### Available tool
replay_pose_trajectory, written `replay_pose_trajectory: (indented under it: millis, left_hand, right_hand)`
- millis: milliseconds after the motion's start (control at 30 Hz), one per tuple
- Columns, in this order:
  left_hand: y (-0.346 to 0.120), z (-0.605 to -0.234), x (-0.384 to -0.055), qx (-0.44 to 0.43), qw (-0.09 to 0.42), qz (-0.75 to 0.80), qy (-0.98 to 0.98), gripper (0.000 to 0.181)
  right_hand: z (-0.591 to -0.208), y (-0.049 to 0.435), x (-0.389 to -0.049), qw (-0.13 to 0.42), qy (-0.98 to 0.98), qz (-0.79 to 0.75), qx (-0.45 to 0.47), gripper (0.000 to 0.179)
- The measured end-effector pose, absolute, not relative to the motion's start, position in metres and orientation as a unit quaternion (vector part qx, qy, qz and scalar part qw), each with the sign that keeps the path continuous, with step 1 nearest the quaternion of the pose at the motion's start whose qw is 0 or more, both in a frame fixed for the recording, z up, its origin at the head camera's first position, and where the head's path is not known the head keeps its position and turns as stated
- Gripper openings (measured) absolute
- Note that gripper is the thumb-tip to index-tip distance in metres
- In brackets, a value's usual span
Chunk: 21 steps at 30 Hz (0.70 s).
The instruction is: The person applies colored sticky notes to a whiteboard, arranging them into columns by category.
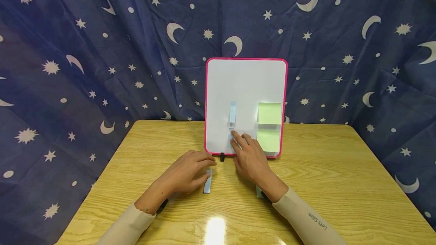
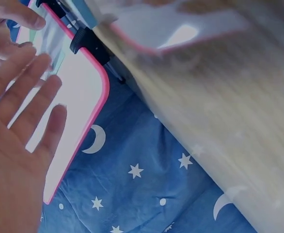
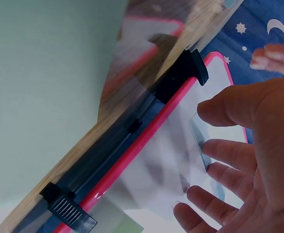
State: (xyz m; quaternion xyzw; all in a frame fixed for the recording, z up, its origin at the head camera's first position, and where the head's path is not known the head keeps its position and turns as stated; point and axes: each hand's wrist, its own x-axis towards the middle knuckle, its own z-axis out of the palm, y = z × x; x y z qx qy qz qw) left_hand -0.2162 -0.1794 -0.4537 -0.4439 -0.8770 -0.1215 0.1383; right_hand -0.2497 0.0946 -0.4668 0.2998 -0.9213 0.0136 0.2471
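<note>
A whiteboard [image 1: 218, 86] with a pink frame stands upright at the back of the table. On it are two narrow light-blue sticky strips, an upper strip [image 1: 233, 112] and a lower strip [image 1: 230, 134]. My right hand [image 1: 251, 160] is at the lower strip, fingertips on it and thumb apart in the right wrist view. My left hand [image 1: 190, 171] hovers over the table left of the board's foot, fingers loosely extended and holding nothing. Beside its thumb lies a pad of blue strips [image 1: 207, 185].
Two square pale-green notes, an upper note [image 1: 269, 113] and a lower note [image 1: 268, 141], are stuck on the board's right side. A green pad [image 1: 259, 192] lies partly hidden under my right wrist. Black clips [image 1: 222, 157] hold the board's lower edge. A starry curtain [image 1: 153, 48] hangs behind.
</note>
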Motion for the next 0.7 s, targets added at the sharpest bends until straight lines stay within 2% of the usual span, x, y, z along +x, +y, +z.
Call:
replay_pose_trajectory:
  millis: [300,700]
  left_hand:
    - [-0.164,-0.444,-0.229,-0.397,0.178,-0.116,-0.893,0.037]
    - [-0.144,-0.437,-0.244,-0.387,0.214,-0.119,-0.889,0.056]
  right_hand:
    - [-0.468,0.096,-0.250,0.246,-0.922,0.010,0.299,0.066]
    - [-0.468,0.097,-0.250,0.262,-0.916,0.010,0.304,0.062]
